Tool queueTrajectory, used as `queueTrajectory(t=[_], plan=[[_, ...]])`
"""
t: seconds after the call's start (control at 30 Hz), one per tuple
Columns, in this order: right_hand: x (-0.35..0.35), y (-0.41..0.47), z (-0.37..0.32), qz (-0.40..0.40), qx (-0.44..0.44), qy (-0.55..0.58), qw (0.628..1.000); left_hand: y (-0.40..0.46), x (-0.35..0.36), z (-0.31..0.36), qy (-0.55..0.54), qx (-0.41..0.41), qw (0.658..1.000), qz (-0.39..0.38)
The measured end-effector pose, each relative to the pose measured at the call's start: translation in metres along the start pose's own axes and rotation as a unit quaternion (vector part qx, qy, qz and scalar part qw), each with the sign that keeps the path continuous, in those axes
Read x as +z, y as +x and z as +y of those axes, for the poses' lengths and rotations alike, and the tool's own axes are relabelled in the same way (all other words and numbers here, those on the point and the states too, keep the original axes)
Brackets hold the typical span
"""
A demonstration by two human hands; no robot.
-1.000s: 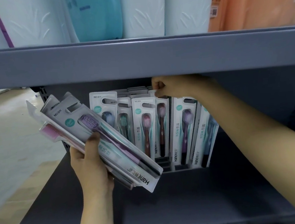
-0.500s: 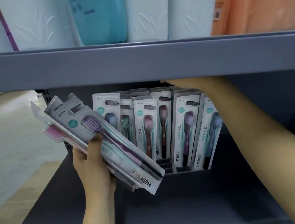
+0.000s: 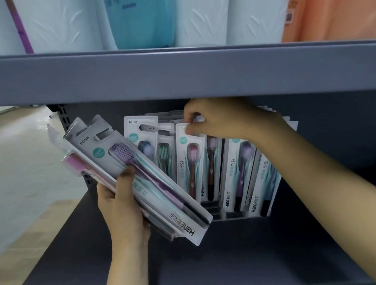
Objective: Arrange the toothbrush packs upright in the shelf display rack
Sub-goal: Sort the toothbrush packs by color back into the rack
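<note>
Since half a second before, the right hand (image 3: 216, 119) had come out from under the grey metal upper shelf edge (image 3: 177, 73) and moved left, to the tops of the packs. In the head view, its fingers pinched the top of one white card toothbrush pack with a red-brown brush (image 3: 192, 162), which stood upright in the dark slotted display rack (image 3: 212, 210) among the other upright packs (image 3: 241, 172). The left hand (image 3: 122, 206) gripped a tilted bundle of clear-fronted toothbrush packs (image 3: 140, 177), thumb on the front one, in front of the rack's left side. Pale and orange wrapped goods (image 3: 195, 13) stood on the upper shelf.
</note>
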State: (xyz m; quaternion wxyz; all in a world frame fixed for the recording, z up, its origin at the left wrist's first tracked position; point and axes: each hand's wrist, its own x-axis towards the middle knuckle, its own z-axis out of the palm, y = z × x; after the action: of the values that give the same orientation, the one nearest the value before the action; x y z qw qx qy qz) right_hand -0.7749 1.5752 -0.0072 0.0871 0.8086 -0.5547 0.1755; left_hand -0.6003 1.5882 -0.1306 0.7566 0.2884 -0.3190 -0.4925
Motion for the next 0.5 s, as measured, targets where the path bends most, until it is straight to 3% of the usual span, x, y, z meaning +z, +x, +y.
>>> queueTrajectory(t=[0.23, 0.5], plan=[[0.002, -0.004, -0.001, 0.038, -0.013, -0.012, 0.999, 0.002, 0.000, 0.001, 0.003, 0.008, 1.000, 0.002], [-0.008, -0.003, 0.002, 0.012, 0.029, 0.132, 0.991, 0.001, 0.002, 0.001, 0.000, 0.005, 1.000, 0.002]])
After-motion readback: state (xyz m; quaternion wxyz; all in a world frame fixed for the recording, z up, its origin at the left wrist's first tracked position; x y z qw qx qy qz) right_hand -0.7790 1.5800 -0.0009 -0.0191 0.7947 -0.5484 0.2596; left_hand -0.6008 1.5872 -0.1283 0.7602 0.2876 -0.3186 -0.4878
